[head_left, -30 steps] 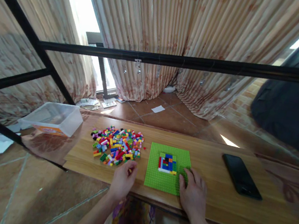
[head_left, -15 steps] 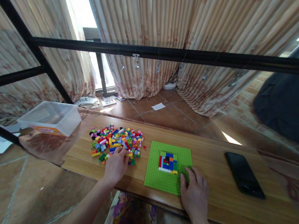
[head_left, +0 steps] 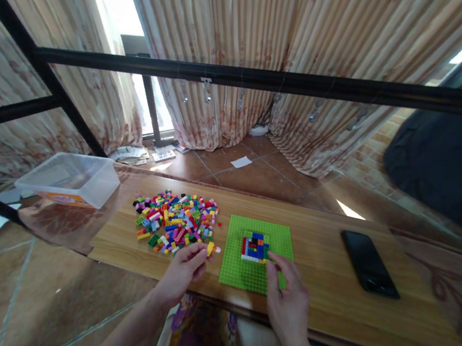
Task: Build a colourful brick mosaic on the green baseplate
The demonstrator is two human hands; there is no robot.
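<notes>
A green baseplate (head_left: pixel 252 271) lies near the front edge of a wooden board. On it sits a small flat block of coloured bricks (head_left: pixel 254 247). Left of the plate spreads a pile of loose small bricks (head_left: pixel 174 221) in many colours. My left hand (head_left: pixel 182 269) is beside the pile's near right corner, fingers pinched on a small yellow and white brick (head_left: pixel 212 248). My right hand (head_left: pixel 286 303) rests on the plate's right part, fingers apart, a fingertip touching the built block's lower right corner.
A clear plastic box (head_left: pixel 71 177) stands at the board's left end. A black phone (head_left: pixel 369 262) lies to the right. Black metal bars (head_left: pixel 282 79) cross above, curtains hang behind, and a dark bulky shape (head_left: pixel 457 169) fills the right.
My left hand reached into the pile, then came back toward me and to the right with a small brick pinched. My right hand slid left across the plate to the built block.
</notes>
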